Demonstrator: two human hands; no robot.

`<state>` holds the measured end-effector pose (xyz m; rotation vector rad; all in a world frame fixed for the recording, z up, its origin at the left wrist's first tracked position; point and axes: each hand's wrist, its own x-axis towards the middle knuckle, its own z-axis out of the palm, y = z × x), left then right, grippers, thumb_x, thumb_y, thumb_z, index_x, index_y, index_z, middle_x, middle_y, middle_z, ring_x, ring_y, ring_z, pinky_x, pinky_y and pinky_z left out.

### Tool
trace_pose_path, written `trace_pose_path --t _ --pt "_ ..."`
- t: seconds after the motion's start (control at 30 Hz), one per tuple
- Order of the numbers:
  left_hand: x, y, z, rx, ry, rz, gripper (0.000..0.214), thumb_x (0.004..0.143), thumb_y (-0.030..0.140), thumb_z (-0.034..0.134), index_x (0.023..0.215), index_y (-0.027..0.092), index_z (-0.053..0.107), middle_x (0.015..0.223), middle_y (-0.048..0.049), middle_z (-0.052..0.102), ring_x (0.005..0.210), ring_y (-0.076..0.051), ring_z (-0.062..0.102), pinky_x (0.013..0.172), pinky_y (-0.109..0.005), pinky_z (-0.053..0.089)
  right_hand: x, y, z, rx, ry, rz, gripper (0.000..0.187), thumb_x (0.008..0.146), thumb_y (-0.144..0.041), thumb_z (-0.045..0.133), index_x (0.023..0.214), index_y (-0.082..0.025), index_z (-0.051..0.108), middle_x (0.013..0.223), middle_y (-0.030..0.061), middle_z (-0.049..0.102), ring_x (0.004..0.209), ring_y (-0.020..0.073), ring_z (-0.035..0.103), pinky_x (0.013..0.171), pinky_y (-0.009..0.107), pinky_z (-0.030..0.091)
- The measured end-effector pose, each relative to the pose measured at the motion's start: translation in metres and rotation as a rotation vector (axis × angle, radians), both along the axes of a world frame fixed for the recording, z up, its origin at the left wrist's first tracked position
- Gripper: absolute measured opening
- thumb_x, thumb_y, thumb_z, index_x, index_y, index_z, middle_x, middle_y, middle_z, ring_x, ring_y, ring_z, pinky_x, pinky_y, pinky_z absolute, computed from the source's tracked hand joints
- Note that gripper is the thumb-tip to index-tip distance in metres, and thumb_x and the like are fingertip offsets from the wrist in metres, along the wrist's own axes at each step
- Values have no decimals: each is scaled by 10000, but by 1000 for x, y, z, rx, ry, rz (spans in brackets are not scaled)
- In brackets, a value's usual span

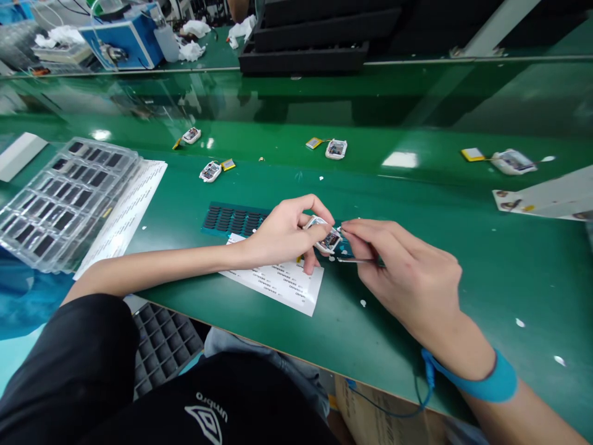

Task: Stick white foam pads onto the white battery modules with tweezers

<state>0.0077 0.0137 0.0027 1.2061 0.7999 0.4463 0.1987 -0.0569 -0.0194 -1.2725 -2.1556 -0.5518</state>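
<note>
Between the fingers and thumb of my left hand (291,232) is a small white device casing (330,242) with an exposed circuit board facing up. My right hand (403,266) is closed just to its right, with thumb and forefinger pinched at the casing's edge; a tiny white bit (340,229) shows at those fingertips. Slim metal tweezers (356,260) lie in the same hand, pointing left under the pinch. Below my left hand lies a white printed sheet (291,290). Partly covered behind it is a teal mat with rows of black strips (234,219).
Several similar casings with yellow batteries lie farther back, including one open casing (336,149) and another (513,162). A clear compartment tray (65,198) stands left on printed sheets. White scraps (363,303) dot the green table. A blue wrist strap (486,380) trails a cord.
</note>
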Motion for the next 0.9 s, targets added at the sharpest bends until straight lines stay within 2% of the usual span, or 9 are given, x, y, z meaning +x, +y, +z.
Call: trace_pose_path --t 0.1,0.2,0.37,0.6,0.7,0.77,0.8,0.83,0.9 --pt "-1 0 -9 223 10 31 113 964 216 557 997 180 456 608 77 573 487 -181 654 370 -171 437 0 0 -1 -19 20 5 295 825 -93 735 1082 -183 622 1021 -46 734 920 15 675 779 145 507" --pt "-2 -1 -14 318 9 -8 128 963 266 551 1002 190 456 616 76 579 506 -173 666 386 -170 453 -1 -1 -1 -15 10 21 277 831 -82 722 1072 -170 620 1021 -32 737 919 18 680 778 146 506" --pt "-2 -6 -13 301 29 -70 166 1003 341 513 1000 185 457 655 54 586 551 -162 692 412 -148 454 -4 -7 -2 6 -32 -30 286 830 -30 669 1079 -171 677 933 -54 752 785 35 688 647 190 448" --pt "-1 -12 -19 260 0 32 172 967 310 582 1004 172 487 758 31 665 600 -159 717 456 -167 534 -9 -10 -3 84 -135 -18 350 807 0 622 1136 -96 690 1126 12 764 794 71 725 649 199 509" --pt "0 -12 -20 179 -38 61 183 953 288 607 1001 169 478 777 32 657 591 -175 714 451 -197 553 -11 -7 1 57 -51 9 292 845 -39 652 1130 -81 698 1017 17 770 725 47 701 606 184 471" --pt "0 -12 -17 184 -71 52 198 956 305 610 998 166 476 776 33 644 577 -170 706 448 -198 550 -11 -6 5 -35 100 28 202 893 -84 647 1084 -89 712 868 -4 753 633 -8 642 577 136 425" --pt "0 -12 -16 208 -89 33 198 961 312 602 1001 164 478 781 29 643 581 -163 706 456 -190 551 -11 -6 7 -128 205 31 170 927 -127 625 1064 -103 723 787 -20 730 580 -34 596 563 109 402" --pt "-1 -12 -14 236 -99 7 191 969 314 587 1012 162 480 797 21 651 596 -151 711 475 -177 556 -11 -5 8 -254 330 21 179 961 -195 600 1054 -124 736 704 -36 694 531 -48 549 546 91 380" --pt "-2 -13 -12 271 -100 -46 176 982 302 563 1033 157 478 841 1 672 638 -123 724 528 -146 566 -10 -5 11 -583 623 -29 309 993 -408 574 1047 -159 751 556 -48 591 444 -36 457 492 100 341"
